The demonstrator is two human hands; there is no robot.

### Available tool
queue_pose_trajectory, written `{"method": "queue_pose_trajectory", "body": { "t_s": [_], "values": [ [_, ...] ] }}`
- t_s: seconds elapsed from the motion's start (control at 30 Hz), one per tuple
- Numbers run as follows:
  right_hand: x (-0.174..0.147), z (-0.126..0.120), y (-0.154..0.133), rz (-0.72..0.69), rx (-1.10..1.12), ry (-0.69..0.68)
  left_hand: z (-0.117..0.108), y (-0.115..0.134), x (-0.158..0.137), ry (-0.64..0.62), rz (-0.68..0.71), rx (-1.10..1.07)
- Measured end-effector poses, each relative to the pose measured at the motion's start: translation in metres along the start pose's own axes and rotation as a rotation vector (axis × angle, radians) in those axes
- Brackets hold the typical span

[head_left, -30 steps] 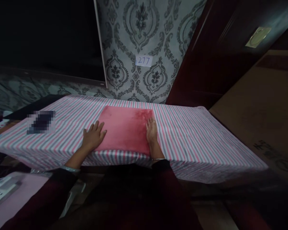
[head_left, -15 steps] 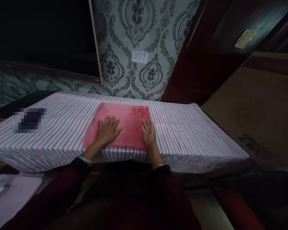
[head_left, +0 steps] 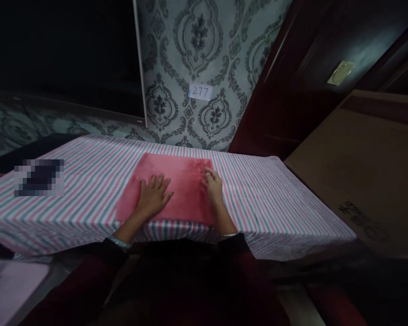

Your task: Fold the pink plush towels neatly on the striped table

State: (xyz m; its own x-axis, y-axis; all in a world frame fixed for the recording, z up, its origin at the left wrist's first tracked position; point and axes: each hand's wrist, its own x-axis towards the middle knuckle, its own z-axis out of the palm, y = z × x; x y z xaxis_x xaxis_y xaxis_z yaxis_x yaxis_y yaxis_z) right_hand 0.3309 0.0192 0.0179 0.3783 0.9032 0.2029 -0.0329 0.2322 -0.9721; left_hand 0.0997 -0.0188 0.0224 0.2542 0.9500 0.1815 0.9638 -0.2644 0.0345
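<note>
A pinkish-red plush cloth (head_left: pixel 181 192), squarish and possibly folded, lies flat on the striped tablecloth (head_left: pixel 268 199). Darker brushed patches show at its far right corner and along its right side. My left hand (head_left: pixel 152 197) rests palm down on the left part of the cloth, fingers spread. At the cloth's right edge is my right hand (head_left: pixel 214 184), turned on its side with its fingers curled in toward the thumb. The fingertips are slightly blurred, and whether they pinch any of the plush is hidden.
A pixelated dark object (head_left: pixel 39 177) lies on the table's left side. To the right stands a large cardboard box (head_left: pixel 367 167). Behind the table are a dark screen (head_left: pixel 64 59) and a patterned wall with a paper label (head_left: pixel 200 91) reading 277.
My right hand has gone from lying with straight fingers on the cloth's right edge to curling its fingers there. My left hand stays put. The view has tilted up slightly.
</note>
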Motion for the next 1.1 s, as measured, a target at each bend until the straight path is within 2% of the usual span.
{"method": "queue_pose_trajectory", "body": {
  "t_s": [0.07, 0.13, 0.2, 0.3, 0.37, 0.47, 0.57, 0.67, 0.8, 0.9, 1.0, 1.1],
  "values": [
    [0.022, 0.012, -0.012, -0.138, -0.233, -0.047, -0.005, -0.003, 0.003, -0.072, -0.012, -0.03],
    [0.042, 0.025, -0.021, -0.203, -0.448, -0.1, -0.013, -0.009, 0.014, -0.165, -0.019, -0.095],
    [0.055, 0.036, -0.026, -0.194, -0.629, -0.133, -0.024, -0.019, 0.032, -0.201, -0.023, -0.155],
    [0.062, 0.043, -0.025, -0.127, -0.84, -0.126, -0.035, -0.035, 0.069, -0.161, -0.038, -0.171],
    [0.061, 0.043, -0.017, -0.099, -0.945, -0.141, -0.035, -0.043, 0.091, -0.147, -0.065, -0.149],
    [0.057, 0.037, -0.001, -0.117, -1.065, -0.198, -0.021, -0.05, 0.108, -0.115, -0.139, -0.109],
    [0.057, 0.032, 0.011, -0.141, -1.096, -0.218, -0.005, -0.053, 0.11, -0.078, -0.168, -0.096],
    [0.059, 0.031, 0.016, -0.142, -1.09, -0.22, 0.001, -0.055, 0.108, -0.087, -0.165, -0.119],
    [0.06, 0.029, 0.015, -0.129, -1.057, -0.225, -0.003, -0.056, 0.105, -0.048, -0.208, -0.155],
    [0.059, 0.026, 0.014, -0.077, -0.944, -0.198, -0.006, -0.057, 0.102, 0.032, -0.333, -0.183],
    [0.058, 0.025, 0.013, -0.013, -0.923, -0.148, -0.009, -0.058, 0.099, 0.022, -0.432, -0.22],
    [0.057, 0.025, 0.009, 0.027, -0.966, -0.114, -0.011, -0.058, 0.098, 0.025, -0.43, -0.214]
  ]
}}
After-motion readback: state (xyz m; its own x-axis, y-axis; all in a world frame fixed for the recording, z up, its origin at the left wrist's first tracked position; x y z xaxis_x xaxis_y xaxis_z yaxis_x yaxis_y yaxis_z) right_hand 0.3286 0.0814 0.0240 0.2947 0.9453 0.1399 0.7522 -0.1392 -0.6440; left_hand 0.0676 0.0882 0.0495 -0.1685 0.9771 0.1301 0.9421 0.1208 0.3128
